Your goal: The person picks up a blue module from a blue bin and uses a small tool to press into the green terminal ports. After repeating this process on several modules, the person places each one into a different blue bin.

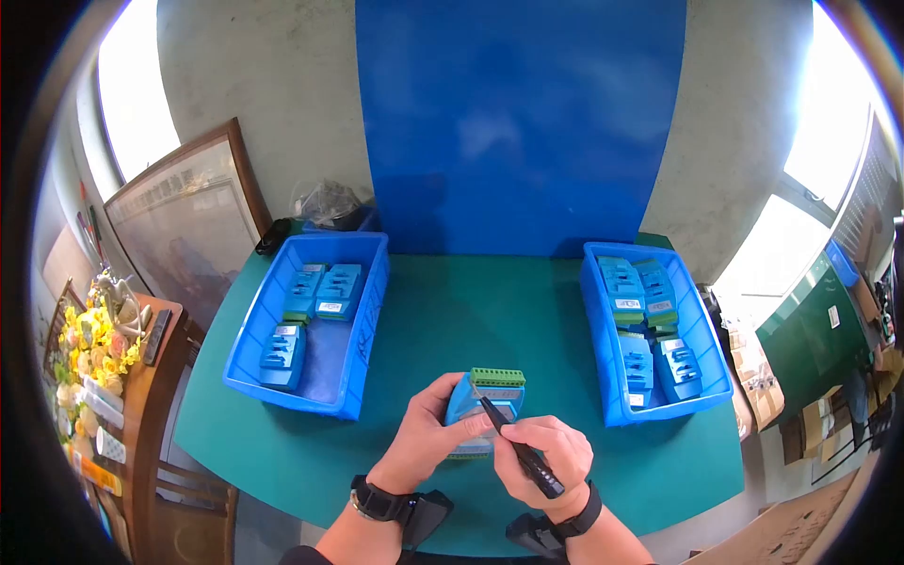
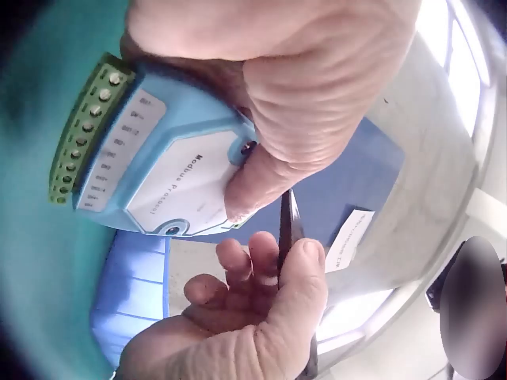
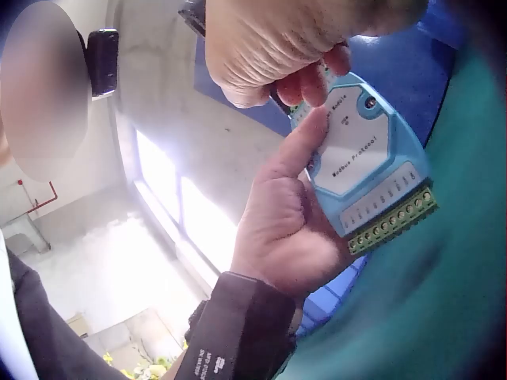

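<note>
Head view: both forearms rise from the bottom edge and the hands meet low centre over the matte green table mat (image 1: 452, 311). The left hand (image 1: 424, 443) wraps the module (image 1: 485, 410) from the left, thumb across its face. The module is light-blue smooth plastic with angled shoulders and sits low centre; whether it touches the mat, cannot tell. A ridged green terminal strip (image 1: 497, 377) runs along its top edge. The right hand (image 1: 546, 452) is clenched round a slim black pen-like tool (image 1: 523, 452), tip slanting up-left onto the module's face. The left bin (image 1: 247, 330) and right bin (image 1: 595, 339), both glossy blue plastic, hold similar modules at mid-left and mid-right. A blue backdrop (image 1: 518, 122) fills top centre. Left wrist view: module at upper left, white printed label (image 2: 170, 178) facing the camera, left thumb pressing its right corner. The right fingers at bottom centre curl round the dark tool shaft. Right wrist view: module at centre right, screw heads showing in the strip, left palm cupping it from below. A black wrist strap (image 3: 238, 328) shows at bottom centre.
</note>
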Motion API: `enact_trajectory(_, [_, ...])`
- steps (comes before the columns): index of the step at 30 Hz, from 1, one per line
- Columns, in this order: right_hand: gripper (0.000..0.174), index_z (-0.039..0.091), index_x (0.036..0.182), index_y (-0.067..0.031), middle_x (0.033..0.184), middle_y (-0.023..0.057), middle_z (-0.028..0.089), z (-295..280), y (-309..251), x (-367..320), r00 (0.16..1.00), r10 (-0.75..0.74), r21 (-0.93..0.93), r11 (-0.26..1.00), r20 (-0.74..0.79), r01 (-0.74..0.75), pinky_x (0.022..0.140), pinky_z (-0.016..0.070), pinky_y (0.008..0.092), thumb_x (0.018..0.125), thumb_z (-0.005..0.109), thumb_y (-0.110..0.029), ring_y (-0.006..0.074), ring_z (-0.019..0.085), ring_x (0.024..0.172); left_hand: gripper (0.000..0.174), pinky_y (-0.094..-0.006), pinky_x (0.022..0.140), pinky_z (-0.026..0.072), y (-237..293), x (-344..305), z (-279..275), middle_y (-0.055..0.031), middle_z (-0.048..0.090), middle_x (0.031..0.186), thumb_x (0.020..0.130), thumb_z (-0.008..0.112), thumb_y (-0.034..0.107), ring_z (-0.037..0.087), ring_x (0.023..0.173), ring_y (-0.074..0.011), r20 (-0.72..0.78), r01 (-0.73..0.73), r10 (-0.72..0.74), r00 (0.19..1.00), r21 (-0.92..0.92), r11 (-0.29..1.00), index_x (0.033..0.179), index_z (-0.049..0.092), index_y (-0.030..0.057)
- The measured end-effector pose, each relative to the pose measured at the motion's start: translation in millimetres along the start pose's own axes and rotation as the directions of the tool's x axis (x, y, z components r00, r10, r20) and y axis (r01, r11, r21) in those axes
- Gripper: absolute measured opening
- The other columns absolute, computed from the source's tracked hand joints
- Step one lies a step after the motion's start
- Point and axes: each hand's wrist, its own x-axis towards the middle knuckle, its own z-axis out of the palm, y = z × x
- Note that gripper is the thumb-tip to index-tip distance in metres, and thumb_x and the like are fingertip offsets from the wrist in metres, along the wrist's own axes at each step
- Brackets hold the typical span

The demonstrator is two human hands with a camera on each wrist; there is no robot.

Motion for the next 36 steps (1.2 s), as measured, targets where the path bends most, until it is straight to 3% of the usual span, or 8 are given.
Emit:
enact_trajectory(9, [0.024, 0.061, 0.085, -0.0038, 0.069, 0.0086, 0.065, -4.2, 4.1, -1.9, 0.996, 0.067, 0.044, 0.997, -0.055, -0.064, 0.05, 0.049, 0.0271, 0.065, 0.073, 0.003, 0.0211, 0.063, 0.055, 0.045, -0.032, 0.091, 0.0488, 9.7, -1.6, 4.4, -0.0081, 0.066, 0.109, 0.076, 0.072, -0.002, 0.063, 0.102, -0.0166, -0.064, 0.041, -0.051, 0.997, -0.141, 0.989, 0.118, 0.057, 0.0037])
enact_trajectory(13, [0.016, 0.059, 0.082, -0.0029, 0.068, 0.0096, 0.063, -7.3, 8.8, -4.4, 0.966, 0.148, 0.024, 0.989, -0.213, -0.146, 0.049, 0.0454, 0.0256, 0.07, 0.068, 0.004, 0.018, 0.059, 0.052, 0.043, -0.0327, 0.089, 0.0507, 12.4, -1.0, 3.3, -0.0079, 0.066, 0.108, 0.079, 0.071, 0.001, 0.064, 0.1, -0.0177, -0.099, -0.008, -0.013, 0.995, -0.213, 0.977, 0.119, 0.057, 0.004])
enact_trajectory(16, [0.013, 0.058, 0.085, -0.0023, 0.067, 0.0071, 0.059, -9.0, 14.4, -8.0, 0.867, 0.438, 0.156, 0.898, -0.236, -0.411, 0.052, 0.0421, 0.0237, 0.076, 0.066, 0.003, 0.012, 0.054, 0.054, 0.041, -0.0322, 0.088, 0.0514, 20.0, -3.6, -0.3, -0.0072, 0.065, 0.109, 0.081, 0.071, 0.003, 0.063, 0.101, -0.0173, -0.125, 0.003, -0.036, 0.991, -0.256, 0.967, 0.119, 0.057, 0.0046])
enact_trajectory(20, [0.019, 0.058, 0.09, -0.002, 0.072, 0.0065, 0.06, -6.0, 15.1, -10.6, 0.904, 0.385, 0.112, 0.922, -0.187, -0.37, 0.053, 0.0449, 0.0228, 0.076, 0.069, 0.003, 0.0108, 0.058, 0.058, 0.038, -0.0313, 0.087, 0.0518, 19.1, -1.3, 0.1, -0.0074, 0.065, 0.11, 0.083, 0.07, 0.005, 0.063, 0.101, -0.0169, -0.124, 0.019, -0.056, 0.991, -0.277, 0.961, 0.119, 0.057, 0.0043])
enact_trajectory(24, [0.03, 0.058, 0.097, -0.0007, 0.078, 0.009, 0.063, 3.0, -0.2, -1.8, 0.908, 0.373, 0.274, 0.908, -0.189, -0.316, 0.059, 0.0504, 0.0204, 0.073, 0.076, 0.003, 0.0126, 0.065, 0.068, 0.04, -0.0322, 0.088, 0.0518, 13.3, -0.4, -1.0, -0.0089, 0.064, 0.112, 0.086, 0.066, 0.009, 0.064, 0.1, -0.0179, -0.11, 0.062, -0.091, 0.99, -0.242, 0.968, 0.124, 0.054, 0.0026])
enact_trajectory(27, [0.032, 0.059, 0.099, 0.0004, 0.08, 0.01, 0.065, 2.8, 11.5, -11.2, 0.957, 0.247, 0.099, 0.967, -0.153, -0.234, 0.056, 0.0498, 0.0209, 0.073, 0.077, 0.002, 0.0122, 0.065, 0.066, 0.039, -0.0326, 0.088, 0.0517, 13.2, 1.4, 0.3, -0.0089, 0.063, 0.113, 0.089, 0.065, 0.011, 0.063, 0.102, -0.0173, -0.107, 0.113, -0.15, 0.983, -0.291, 0.95, 0.125, 0.052, 0.0016])
enact_trajectory(32, [0.027, 0.061, 0.094, 0.0006, 0.077, 0.011, 0.067, -3.4, 2.5, -8.8, 0.963, 0.265, 0.031, 0.964, -0.049, -0.264, 0.055, 0.0499, 0.0229, 0.074, 0.078, -0.004, 0.0148, 0.065, 0.062, 0.034, -0.0315, 0.089, 0.0509, 13.1, 2.7, 0.9, -0.0083, 0.063, 0.111, 0.092, 0.063, 0.015, 0.061, 0.104, -0.0159, -0.097, 0.147, -0.204, 0.974, -0.413, 0.899, 0.122, 0.052, 0.0009])
enact_trajectory(36, [0.026, 0.06, 0.09, -0.0006, 0.077, 0.0113, 0.066, -6.1, 4.8, -7.1, 0.983, 0.17, 0.001, 0.985, -0.073, -0.17, 0.055, 0.0505, 0.0248, 0.073, 0.078, -0.007, 0.0182, 0.065, 0.062, 0.035, -0.0316, 0.09, 0.05, 4.4, 2.5, -2.3, -0.0086, 0.063, 0.111, 0.088, 0.067, 0.011, 0.06, 0.105, -0.0158, -0.082, 0.09, -0.112, 0.99, -0.242, 0.966, 0.119, 0.054, 0.0008])
